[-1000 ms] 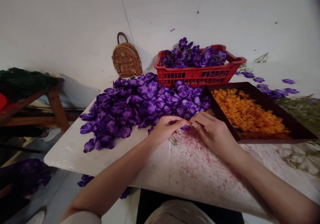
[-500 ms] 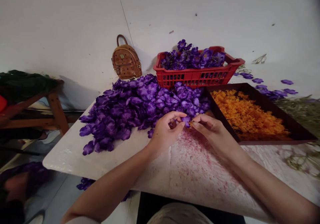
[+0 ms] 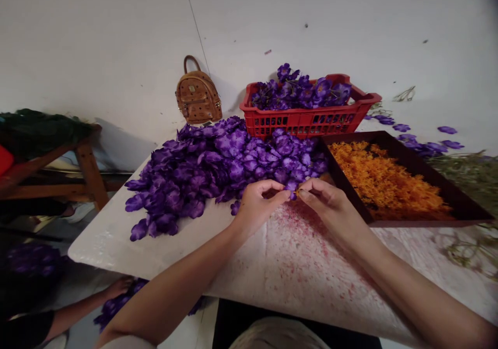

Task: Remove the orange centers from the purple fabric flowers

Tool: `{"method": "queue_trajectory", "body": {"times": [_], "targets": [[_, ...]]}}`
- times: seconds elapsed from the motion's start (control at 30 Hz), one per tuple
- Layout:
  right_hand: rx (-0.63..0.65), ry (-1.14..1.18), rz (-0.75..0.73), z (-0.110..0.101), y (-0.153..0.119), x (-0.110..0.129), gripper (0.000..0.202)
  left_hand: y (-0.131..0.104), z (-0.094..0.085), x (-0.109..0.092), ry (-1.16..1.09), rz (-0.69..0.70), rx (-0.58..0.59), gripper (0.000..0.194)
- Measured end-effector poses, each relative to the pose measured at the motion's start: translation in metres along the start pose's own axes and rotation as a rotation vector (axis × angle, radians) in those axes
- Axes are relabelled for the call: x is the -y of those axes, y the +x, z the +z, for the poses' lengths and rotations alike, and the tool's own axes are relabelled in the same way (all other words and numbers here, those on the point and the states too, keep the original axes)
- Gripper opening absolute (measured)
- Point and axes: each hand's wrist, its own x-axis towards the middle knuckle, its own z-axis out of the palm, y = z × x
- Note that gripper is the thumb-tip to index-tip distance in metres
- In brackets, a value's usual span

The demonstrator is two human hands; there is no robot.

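Observation:
Between my two hands, over the front of the petal pile, is a small purple artificial flower. My left hand pinches its petals from the left, thumb and forefinger closed. My right hand is also closed, its fingertips gripping a small orange flower centre that meets the purple petals. Behind my hands spreads a big heap of loose purple petals. To the right, a dark tray holds a mass of orange flower centres.
A red plastic crate of purple flowers stands against the wall. A brown backpack is left of it. Green stems lie at the right edge. At lower left, another person's hand touches purple flowers below the table.
My left fingers have closed more tightly at the purple flower. My right hand stays nearly still. The other person's arm at lower left has reached right towards the flowers under the table.

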Motion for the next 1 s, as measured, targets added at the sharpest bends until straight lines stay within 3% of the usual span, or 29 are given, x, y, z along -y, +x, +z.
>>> {"method": "queue_trajectory", "body": {"times": [0.4, 0.77, 1.0], "targets": [[-0.069, -0.190, -0.021, 0.0059, -0.0032, -0.0024, 0.024, -0.0041, 0.0054, -0.0055, 0.055, 0.065, 0.002, 0.005], [-0.010, 0.007, 0.018, 0.0011, 0.0002, -0.0063, 0.025, 0.0004, 0.0023, 0.0017, -0.028, 0.050, 0.035, 0.007], [-0.030, -0.056, -0.003, 0.0040, -0.0002, -0.0085, 0.026, -0.0002, 0.0041, 0.0002, -0.024, 0.045, 0.057, 0.007]]}}
